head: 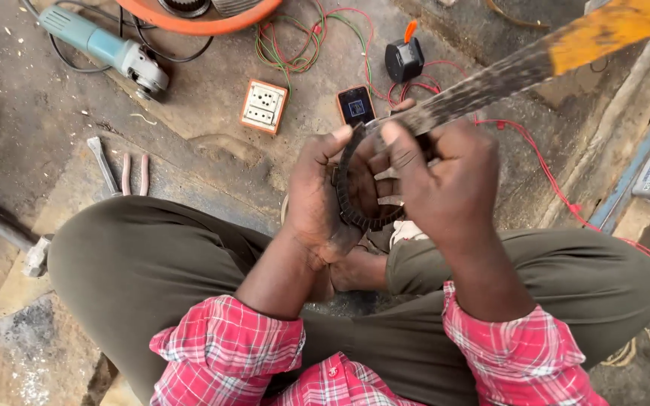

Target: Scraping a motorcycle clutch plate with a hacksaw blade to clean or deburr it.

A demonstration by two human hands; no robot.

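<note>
One toothed ring (355, 214), dark metal, notched rim, held upright between both hands above crossed legs. Left hand (317, 199) cupped round ring's left edge, thumb on top, gripping it. Right hand (445, 177) fisted on one long file (490, 79), rough grey blade, orange handle, tip on ring. On concrete floor: one grinder (107, 49), one socket box (263, 106), one phone (356, 105), one pliers (135, 174)

Person seated cross-legged on floor (189, 120). Left hand (317, 195) grips toothed ring (355, 214) at left rim. Right hand (445, 177) clasps file (505, 75), its blade laid across ring top. On floor beyond: grinder (107, 49), socket box (264, 106), phone (356, 105), pliers (135, 174), red wire (543, 165).
</note>
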